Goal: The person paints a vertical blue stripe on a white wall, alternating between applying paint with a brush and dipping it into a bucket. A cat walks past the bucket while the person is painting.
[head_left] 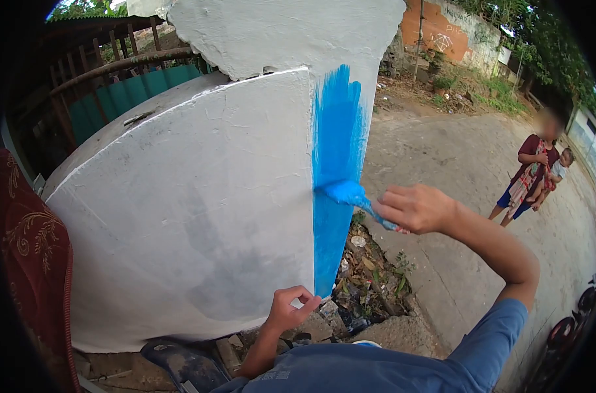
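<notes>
My right hand [416, 208] is closed around the handle of a paintbrush [346, 192], which is smeared with blue paint. The bristles press against a strip of wet blue paint [337, 131] on the narrow face of a wall, right at the corner edge. At its top the blue ends in ragged strokes. Left of the corner lies the broad pale grey wall face [160, 216], with darker damp-looking patches low down. My left hand [292, 308] hangs near the foot of the blue strip, its fingers curled and thumb against the fingertips, with nothing visible in them.
Dry leaves and rubble [376, 281] lie along the wall's foot. Partly hidden by my shirt, a container rim [366, 343] shows below. A person [530, 164] holding a small child stands on the concrete ground [442, 150]. Dark red patterned cloth [36, 262] hangs at left.
</notes>
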Tool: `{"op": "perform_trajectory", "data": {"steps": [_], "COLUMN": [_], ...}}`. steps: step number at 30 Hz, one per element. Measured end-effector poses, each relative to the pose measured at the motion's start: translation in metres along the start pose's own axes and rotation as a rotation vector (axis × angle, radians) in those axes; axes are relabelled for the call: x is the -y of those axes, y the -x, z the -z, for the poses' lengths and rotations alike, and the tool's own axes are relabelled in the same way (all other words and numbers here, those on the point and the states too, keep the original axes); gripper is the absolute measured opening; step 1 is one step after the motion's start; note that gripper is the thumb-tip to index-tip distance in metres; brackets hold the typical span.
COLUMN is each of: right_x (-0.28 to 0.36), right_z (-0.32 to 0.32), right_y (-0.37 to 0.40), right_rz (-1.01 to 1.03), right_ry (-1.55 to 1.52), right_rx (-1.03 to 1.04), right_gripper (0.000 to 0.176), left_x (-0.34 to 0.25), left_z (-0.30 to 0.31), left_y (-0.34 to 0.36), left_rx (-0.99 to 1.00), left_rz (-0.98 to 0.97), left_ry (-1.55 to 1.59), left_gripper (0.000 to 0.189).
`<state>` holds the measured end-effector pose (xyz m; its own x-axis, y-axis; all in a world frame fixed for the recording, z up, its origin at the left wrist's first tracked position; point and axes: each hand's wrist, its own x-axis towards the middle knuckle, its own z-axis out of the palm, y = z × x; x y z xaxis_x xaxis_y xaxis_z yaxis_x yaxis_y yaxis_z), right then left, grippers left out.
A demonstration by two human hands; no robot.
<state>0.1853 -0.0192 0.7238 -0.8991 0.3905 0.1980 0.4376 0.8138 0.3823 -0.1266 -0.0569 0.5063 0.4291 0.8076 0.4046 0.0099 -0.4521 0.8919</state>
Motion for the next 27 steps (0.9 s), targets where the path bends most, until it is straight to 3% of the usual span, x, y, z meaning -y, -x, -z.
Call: {"op": "perform_trajectory", "data": {"steps": [9,17,21,23,27], "right_x": [-0.016,-0.018,-0.028,-0.022,-0.004], "right_z": [0.04,0.071,0.053,0.035,0.008], "right_y": [-0.015,-0.017,-0.011,-0.004,-0.005], "right_rz": [-0.04,0.004,-0.011,-0.022,0.02], "right_ry": [0.207,0.478,0.525,0.491,0.44], "right_rx": [-0.189,-0.545,-0.529,-0.379,-0.326], "right_gripper": [0.037,0.04,0.041,0.042,0.041], "left_x": [0.0,0.005,0.003,0.004,0.005], "left_z": [0.005,0.001,0.002,0.003,0.005], "left_y": [0.004,0.003,0.007,0.008,0.007], "left_rx": [-0.024,-0.003,0.009,0.011,0.012], "left_rz": [0.024,0.009,0.033,0.039,0.078], "left_ry": [0.007,0.005,0.007,0.0,-0.008], "left_gripper": [0.021,0.021,0.021,0.02,0.021]}}
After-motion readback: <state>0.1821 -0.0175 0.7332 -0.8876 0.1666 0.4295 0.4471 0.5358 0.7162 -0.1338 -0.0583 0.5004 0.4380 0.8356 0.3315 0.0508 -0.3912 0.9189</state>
